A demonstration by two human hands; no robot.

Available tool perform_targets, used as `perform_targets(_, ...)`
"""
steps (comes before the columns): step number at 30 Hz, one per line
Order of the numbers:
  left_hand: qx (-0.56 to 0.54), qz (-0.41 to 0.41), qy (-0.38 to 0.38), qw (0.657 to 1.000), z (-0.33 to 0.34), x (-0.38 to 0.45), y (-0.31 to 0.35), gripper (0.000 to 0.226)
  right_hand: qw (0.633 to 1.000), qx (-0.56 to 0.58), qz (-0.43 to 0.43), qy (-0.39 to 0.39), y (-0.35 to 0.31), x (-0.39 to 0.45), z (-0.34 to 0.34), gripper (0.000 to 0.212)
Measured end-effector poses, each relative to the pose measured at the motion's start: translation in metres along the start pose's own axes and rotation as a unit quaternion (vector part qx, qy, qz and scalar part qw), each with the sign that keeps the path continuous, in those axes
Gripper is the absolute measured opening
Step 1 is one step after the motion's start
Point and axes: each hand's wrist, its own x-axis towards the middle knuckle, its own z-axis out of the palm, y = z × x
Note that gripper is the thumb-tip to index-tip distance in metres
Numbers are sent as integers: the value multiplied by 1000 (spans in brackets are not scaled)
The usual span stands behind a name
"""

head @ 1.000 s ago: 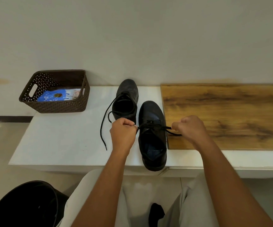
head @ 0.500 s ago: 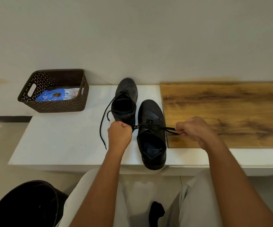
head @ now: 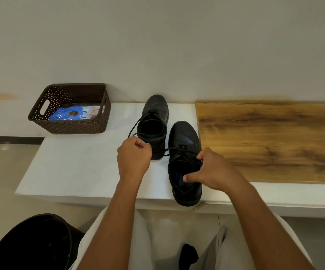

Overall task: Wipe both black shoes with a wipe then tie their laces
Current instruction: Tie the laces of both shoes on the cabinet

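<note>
Your single head camera is looking forward and down from close above the table [head: 79, 172], facing the wall [head: 157, 45] behind it.

No words, numbers or signs can be read anywhere. Some print is seen on the blue and white packet [head: 74, 114] inside the brown basket [head: 70, 125], but it is too small and blurry to be made out. No brand or label can be seen on the two black shoes [head: 185, 137], and nothing is written on the wooden board [head: 270, 137], the white table [head: 75, 168] or the wall
</note>
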Motion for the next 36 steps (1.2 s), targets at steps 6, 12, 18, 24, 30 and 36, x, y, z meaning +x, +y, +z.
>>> perform_targets(6,5,125,26,992,1,21,0,13,993,7,-16,116,5,15,15,24)
perform_targets(12,29,158,-22,987,10,30,-6,17,983,54,-8,173,4,34,10,17)
perform_targets(18,90,169,-43,981,10,26,-5,24,979,74,-5,191,-8,53,5,18)
perform_targets(24,137,135,-45,980,14,24,-5,26,990,50,-4,132,-4,47,-3,34)
perform_targets(30,114,86,-46,989,11,15,-3,29,962,64,-98,248,-20,33,0,46)
perform_targets(36,143,77,-69,984,-8,-8,-11,28,950,89,-157,256,-43,40,16,27)
